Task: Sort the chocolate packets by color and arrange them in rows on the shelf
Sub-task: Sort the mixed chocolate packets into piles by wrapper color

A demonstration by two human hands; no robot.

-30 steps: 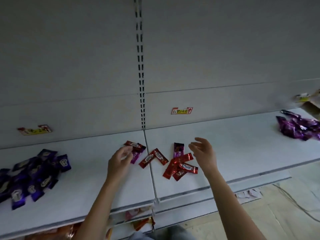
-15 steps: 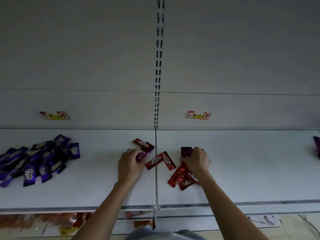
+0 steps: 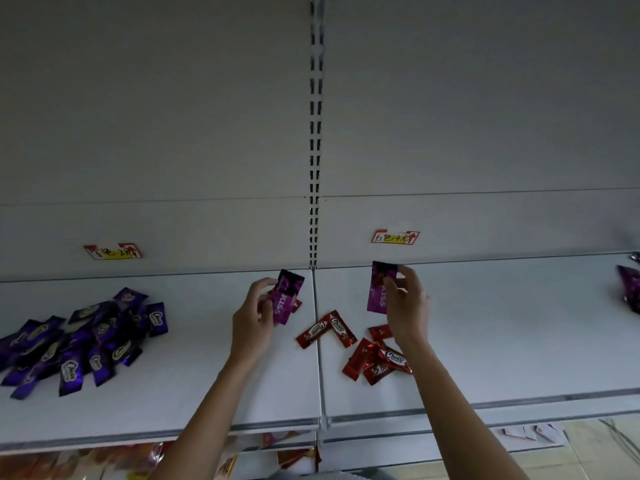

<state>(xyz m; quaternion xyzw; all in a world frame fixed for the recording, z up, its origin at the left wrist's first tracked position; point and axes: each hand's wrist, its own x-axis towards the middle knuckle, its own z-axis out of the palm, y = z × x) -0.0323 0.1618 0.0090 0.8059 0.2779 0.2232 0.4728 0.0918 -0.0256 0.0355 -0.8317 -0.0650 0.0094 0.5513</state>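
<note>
Lower tier (image 3: 104, 459): orange and red wrappers are glimpsed under the front lip; they are too blurred to be identified.
Forearms: both are bare and are extended up and forward from the bottom edge, converging slightly toward the centre seam.
Shelf (image 3: 207, 393): white and flat, made of two panels joined at a centre seam.
Red heap (image 3: 367, 362): several red packets are piled on the right panel just below the right wrist. "Choco" can be read on one.
Red pair (image 3: 327, 329): two red packets are laid in a V across the seam, between the two hands.
Left hand (image 3: 254, 317): raised over the left panel with the wrist straight and the fingers curled. A packet is pinched between thumb and fingertips.
Left magenta packet (image 3: 285, 297): held on end and tilted slightly right, with "KISS" printed along it. A red edge shows just behind it.
Right hand (image 3: 407, 306): raised over the right panel with the index finger lifted. A second packet is pinched by the thumb and the remaining fingers.
Right magenta packet (image 3: 379, 289): held nearly upright, its top near the back edge of the shelf.
Purple pile (image 3: 79, 341): many purple packets are heaped on the left panel, well apart from the hands.
Far-right packets (image 3: 628, 289): purple, cut off by the frame edge.
Price tags: one is fixed to the back panel on the left (image 3: 112, 251) and one on the right (image 3: 394, 237).
Slotted upright (image 3: 315, 133): runs vertically above the seam.
</note>
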